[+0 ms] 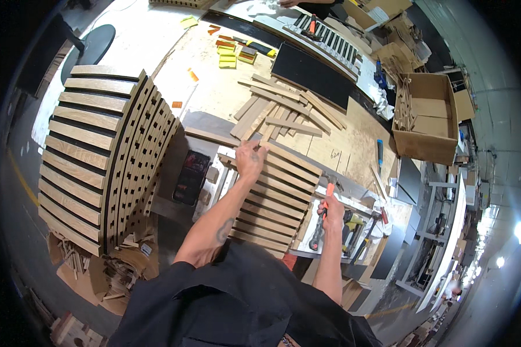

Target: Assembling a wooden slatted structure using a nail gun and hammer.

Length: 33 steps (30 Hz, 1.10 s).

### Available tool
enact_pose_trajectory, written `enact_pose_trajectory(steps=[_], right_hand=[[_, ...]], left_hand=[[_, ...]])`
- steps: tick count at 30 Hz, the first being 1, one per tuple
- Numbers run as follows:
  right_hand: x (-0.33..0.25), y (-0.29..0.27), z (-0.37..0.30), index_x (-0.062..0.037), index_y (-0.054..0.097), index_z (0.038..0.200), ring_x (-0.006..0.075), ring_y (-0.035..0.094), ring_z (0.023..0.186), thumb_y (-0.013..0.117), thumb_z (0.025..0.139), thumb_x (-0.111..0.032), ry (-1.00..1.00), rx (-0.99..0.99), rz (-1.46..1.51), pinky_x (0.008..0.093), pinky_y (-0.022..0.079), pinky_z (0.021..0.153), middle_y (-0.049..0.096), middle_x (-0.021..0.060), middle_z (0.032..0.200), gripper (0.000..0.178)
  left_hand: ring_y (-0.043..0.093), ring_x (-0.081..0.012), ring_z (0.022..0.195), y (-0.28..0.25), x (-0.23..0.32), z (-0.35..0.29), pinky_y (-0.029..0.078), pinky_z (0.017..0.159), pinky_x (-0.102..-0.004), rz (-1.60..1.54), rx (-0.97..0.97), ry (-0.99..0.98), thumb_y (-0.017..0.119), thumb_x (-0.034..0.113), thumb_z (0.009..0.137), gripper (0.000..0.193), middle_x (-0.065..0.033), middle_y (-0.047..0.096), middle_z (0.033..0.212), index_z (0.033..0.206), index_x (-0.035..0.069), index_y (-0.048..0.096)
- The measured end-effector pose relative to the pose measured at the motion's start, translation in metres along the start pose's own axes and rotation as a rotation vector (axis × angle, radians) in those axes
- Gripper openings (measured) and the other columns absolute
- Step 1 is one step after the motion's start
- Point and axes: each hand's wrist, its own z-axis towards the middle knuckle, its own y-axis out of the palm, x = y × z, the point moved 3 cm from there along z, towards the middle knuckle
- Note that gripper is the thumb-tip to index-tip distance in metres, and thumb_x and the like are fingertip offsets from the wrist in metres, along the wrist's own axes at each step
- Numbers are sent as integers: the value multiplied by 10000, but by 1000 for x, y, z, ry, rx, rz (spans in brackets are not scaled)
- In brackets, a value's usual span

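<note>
A slatted wooden panel [279, 198], pale strips with dark gaps, lies on the bench in front of me. At its far edge my left hand [252, 159] is closed, fingertips pinched on a wooden slat [213, 136]; part of this slat sticks out to the left of the hand. My right hand [331, 211] grips a hammer [317, 234] with an orange and black handle, just right of the panel. The hammer's metal head points away from me. Loose wooden slats [286, 110] lie in a crossed pile beyond the panel.
At left stands a tall stack of slatted panels [84, 147], with a phone [191, 177] beside it. Yellow blocks [227, 61], a black board [312, 75] and a blue-handled tool [380, 153] lie farther back. A cardboard box [425, 144] stands right; another person's hand [289, 3] shows at the top.
</note>
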Motion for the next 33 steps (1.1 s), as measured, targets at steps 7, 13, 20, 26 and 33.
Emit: enact_pose_trajectory(steps=[7,13,20,26,33], right_hand=[[4,-1,0,-33,558,951,133,522,545,545,933,-104,4,-129,-73,269,428,463,554,55,743,74],[14,-14,2,-44,545,947,140,522,583,539,973,-123,1,61,187,278,434,478,550,59,757,83],[18,-24,-46,-47,594,1067,121,505,597,562,990,-175,3,103,172,251,407,499,534,20,748,152],[45,-37,-68,-42,602,1030,116,489,548,615,974,-185,67,64,87,257,403,477,521,12,691,154],[47,-21,-74,-33,606,1050,128,516,559,620,979,-177,-3,-78,-1,265,429,487,537,29,712,162]], left_hand=[[667,-358,877,-1,-5,2,518,817,-425,-27,40,51,789,233,751,343,-220,673,935,956,-38,749],[659,-349,842,-2,-1,-2,517,791,-421,-16,63,120,780,261,776,402,-223,660,970,1003,-65,719],[650,-347,806,-53,-15,-45,509,748,-418,-69,37,105,689,193,885,249,-197,644,939,1059,17,707],[626,-425,853,-59,-30,-58,484,787,-476,53,-33,73,542,253,986,282,-235,647,885,1089,46,702],[661,-436,889,-38,-19,-60,521,811,-424,-95,-171,19,575,259,965,381,-268,692,988,1290,73,648]])
